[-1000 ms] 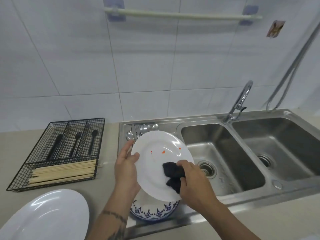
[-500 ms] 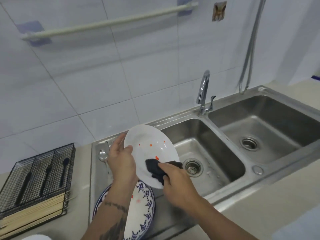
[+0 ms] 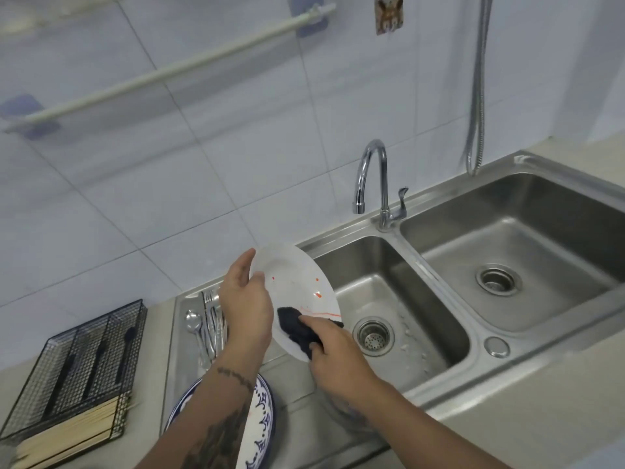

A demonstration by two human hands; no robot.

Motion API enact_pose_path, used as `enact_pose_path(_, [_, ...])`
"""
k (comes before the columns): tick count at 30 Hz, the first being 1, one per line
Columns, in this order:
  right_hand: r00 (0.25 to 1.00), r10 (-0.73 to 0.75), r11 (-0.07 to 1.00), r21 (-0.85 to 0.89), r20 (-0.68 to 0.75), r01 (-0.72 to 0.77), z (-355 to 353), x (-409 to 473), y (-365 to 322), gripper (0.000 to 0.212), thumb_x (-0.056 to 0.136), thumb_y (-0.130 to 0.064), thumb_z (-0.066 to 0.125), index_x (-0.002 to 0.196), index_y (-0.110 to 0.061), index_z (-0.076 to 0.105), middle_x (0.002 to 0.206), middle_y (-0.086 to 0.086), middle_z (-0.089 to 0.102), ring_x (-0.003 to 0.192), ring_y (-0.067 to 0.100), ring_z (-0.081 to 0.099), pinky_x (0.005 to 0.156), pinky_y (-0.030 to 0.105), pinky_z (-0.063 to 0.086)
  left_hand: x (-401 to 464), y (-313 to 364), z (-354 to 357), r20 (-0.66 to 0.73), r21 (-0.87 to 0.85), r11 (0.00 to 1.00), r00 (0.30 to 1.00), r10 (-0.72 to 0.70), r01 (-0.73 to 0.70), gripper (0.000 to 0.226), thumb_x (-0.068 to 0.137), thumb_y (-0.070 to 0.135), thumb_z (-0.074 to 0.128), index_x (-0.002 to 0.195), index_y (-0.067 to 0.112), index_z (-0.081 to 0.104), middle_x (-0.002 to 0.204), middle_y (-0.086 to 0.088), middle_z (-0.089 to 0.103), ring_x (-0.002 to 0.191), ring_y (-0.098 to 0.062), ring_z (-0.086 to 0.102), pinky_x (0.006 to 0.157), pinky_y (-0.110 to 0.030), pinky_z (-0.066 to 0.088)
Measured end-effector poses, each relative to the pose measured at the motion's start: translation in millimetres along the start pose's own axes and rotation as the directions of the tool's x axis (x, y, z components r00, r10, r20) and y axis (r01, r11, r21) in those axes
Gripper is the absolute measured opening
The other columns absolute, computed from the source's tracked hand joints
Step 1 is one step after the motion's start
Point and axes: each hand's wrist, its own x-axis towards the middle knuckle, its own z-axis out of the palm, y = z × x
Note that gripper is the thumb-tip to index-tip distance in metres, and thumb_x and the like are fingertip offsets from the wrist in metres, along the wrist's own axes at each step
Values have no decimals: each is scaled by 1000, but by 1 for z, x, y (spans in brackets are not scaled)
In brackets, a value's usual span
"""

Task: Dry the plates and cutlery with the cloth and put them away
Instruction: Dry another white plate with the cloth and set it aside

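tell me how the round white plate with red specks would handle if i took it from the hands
The round white plate with red specks looks rigid and glossy, so probably slick and breakable if dropped. The left hand pinches only its rim, tilted over the steel sink, so it may pivot as the dark cloth pushes.

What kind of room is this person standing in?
Most likely a home kitchen, at the washing-up spot. A steel double sink with a tap sits under a tiled wall, spoons and forks lie on the drainer, and a wire cutlery tray stands on the counter.
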Motion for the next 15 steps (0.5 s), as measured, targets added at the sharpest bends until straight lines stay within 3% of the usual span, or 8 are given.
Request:
enact_pose_path(1, [1000,0,1000,-6,3,0,-2,1,1,54,90,-5,50,141,-24,51,141,-3,55,128,16,50,106,20,36,0,0,2,-2,12,1000,1000,13,-13,45,97,-6,48,127,24,64,122,13,65,99,12,64,87,-16,53])
enact_pose_path(4, [1000,-1,1000,-4,10,1,-8,3,4,55,90,-5,49,141,-25,51,140,-4,55,127,14,50,100,12,32,-1,1,7,0,25,1000,1000,1,-1,46,98,-5,48,132,24,62,118,15,66,113,-11,66,101,-37,53])
enact_pose_path(6, [1000,-14,1000,-8,19,14,-11,3,6,55,89,-4,49,140,-25,52,138,-3,57,125,14,51,98,11,32,-3,1,9,10,43,999,1000,6,-7,46,99,-4,48,131,25,62,123,12,65,117,-15,64,105,-42,51])
enact_pose_path(10, [1000,-28,1000,7,9,28,-17,1,9,56,86,-3,48,136,-28,56,130,-4,63,117,16,56,97,17,41,-9,2,10,35,131,990,998,48,-52,44,100,2,50,123,37,63,125,18,62,125,-11,57,111,-43,45])
enact_pose_path(15, [998,-20,999,38,-51,22,-22,0,11,52,86,-4,47,126,-34,59,118,-4,67,105,16,61,92,25,49,-12,2,10,43,161,985,997,60,-66,44,102,5,48,118,42,65,131,14,63,125,-15,58,109,-43,47])
